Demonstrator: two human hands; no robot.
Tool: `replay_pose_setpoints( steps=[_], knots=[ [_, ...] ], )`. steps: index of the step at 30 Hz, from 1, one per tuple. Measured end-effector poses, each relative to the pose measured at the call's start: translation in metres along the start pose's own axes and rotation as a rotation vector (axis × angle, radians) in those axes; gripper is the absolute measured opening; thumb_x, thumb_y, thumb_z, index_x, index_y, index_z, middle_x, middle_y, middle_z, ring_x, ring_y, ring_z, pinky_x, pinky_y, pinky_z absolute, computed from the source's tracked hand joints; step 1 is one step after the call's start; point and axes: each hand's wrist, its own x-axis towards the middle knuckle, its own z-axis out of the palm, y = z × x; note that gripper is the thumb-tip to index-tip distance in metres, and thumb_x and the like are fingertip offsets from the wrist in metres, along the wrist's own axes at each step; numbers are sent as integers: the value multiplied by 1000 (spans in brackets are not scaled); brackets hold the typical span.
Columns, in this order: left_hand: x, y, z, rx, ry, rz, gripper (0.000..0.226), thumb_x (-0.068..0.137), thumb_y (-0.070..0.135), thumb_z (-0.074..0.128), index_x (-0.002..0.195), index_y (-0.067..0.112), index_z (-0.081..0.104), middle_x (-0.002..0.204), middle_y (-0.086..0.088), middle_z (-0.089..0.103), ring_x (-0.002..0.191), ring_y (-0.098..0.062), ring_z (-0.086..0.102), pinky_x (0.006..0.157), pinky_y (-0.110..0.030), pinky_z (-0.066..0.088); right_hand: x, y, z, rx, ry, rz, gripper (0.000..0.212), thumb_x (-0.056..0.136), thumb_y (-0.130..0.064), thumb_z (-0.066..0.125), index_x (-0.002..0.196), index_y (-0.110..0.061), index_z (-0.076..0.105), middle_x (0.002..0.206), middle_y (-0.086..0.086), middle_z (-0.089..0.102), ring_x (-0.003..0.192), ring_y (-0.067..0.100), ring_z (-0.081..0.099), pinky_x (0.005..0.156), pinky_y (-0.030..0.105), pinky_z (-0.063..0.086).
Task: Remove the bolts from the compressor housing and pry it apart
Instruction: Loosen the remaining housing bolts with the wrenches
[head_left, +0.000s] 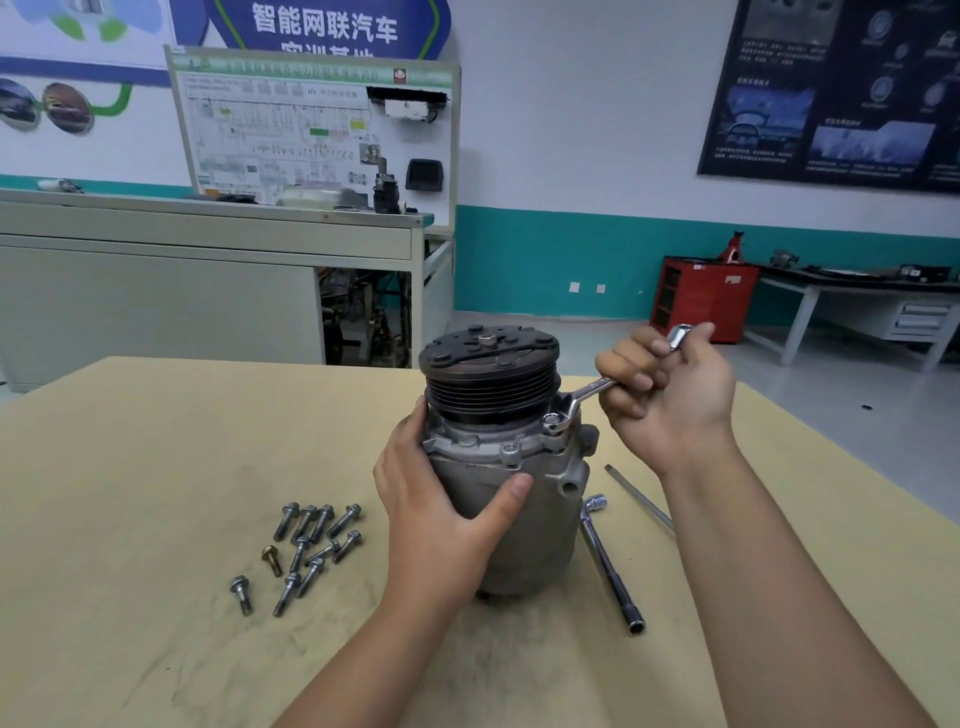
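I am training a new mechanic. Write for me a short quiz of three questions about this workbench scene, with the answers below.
1. True or false: the left hand grips the ring wrench.
2. Where do the loose bolts lie? A) on the table, left of the compressor; B) in a tray; C) in a box.
3. Name the L-shaped tool that lies unused on the table, right of the compressor.

Key
1. False: the right hand grips it, and the left hand holds the compressor.
2. A.
3. The socket wrench.
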Motion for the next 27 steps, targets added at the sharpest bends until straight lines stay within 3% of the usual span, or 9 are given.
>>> replay_pose_setpoints(
  steps=[4, 6, 10, 13, 15, 19, 24, 27],
  knots=[
    [0, 1, -1, 17, -9, 6, 81, 60, 72, 56, 130, 54, 19, 133, 20, 30, 127, 1, 21, 94, 6, 10, 13, 2, -4, 15, -11, 112, 61, 97, -58, 16, 56, -17, 37, 43, -7, 23, 33, 5, 26, 30, 18, 11],
    [-1, 1, -1, 32, -18, 27, 82, 60, 72, 56, 130, 55, 19, 133, 20, 29, 128, 0, 21, 96, 2, 12, 18, 2, -6, 13, -15, 144, 59, 97, -57, 16, 59, -17, 36, 42, -8, 24, 32, 5, 25, 30, 18, 11],
    [-5, 3, -1, 79, -82, 98, 86, 61, 74, 56, 134, 57, 13, 140, 16, 28, 135, -7, 19, 105, -19, 19, 23, -3, -10, -12, -12, 216, 61, 99, -54, 17, 57, -16, 39, 40, -8, 24, 30, 4, 25, 29, 18, 10],
    [-8, 3, 0, 114, -117, 208, 85, 66, 74, 56, 135, 62, 9, 142, 16, 25, 136, 1, 15, 108, -14, 14, 21, -13, -18, -74, 46, 223, 57, 99, -52, 19, 59, -17, 37, 39, -9, 24, 27, 3, 23, 27, 18, 12],
    [-9, 5, 3, 144, -137, 288, 78, 71, 70, 55, 137, 56, 17, 140, 21, 23, 135, 4, 14, 108, -17, 13, 16, -21, -28, -121, 120, 202, 55, 100, -52, 20, 60, -17, 36, 37, -9, 23, 26, 4, 21, 26, 18, 11],
    [-12, 11, 19, 179, -163, 428, 57, 85, 63, 47, 135, 38, 35, 143, 13, 28, 133, -6, 24, 112, -22, 20, 2, -33, -49, -185, 244, 169, 53, 100, -53, 20, 62, -18, 33, 34, -8, 21, 25, 4, 17, 29, 18, 6],
    [-7, 8, 12, 110, -130, 357, 52, 88, 71, 35, 130, 41, 38, 137, 19, 27, 131, 3, 24, 108, -8, 14, -1, -28, -47, -121, 213, 159, 58, 99, -54, 20, 58, -16, 35, 36, -7, 21, 25, 4, 18, 28, 16, 8],
    [-7, 11, 8, 66, -142, 321, 56, 81, 77, 39, 128, 48, 35, 135, 25, 29, 132, 5, 22, 107, -15, 19, 0, -23, -45, -104, 219, 145, 57, 99, -54, 21, 59, -16, 35, 38, -8, 20, 26, 3, 18, 28, 15, 7]
  ],
)
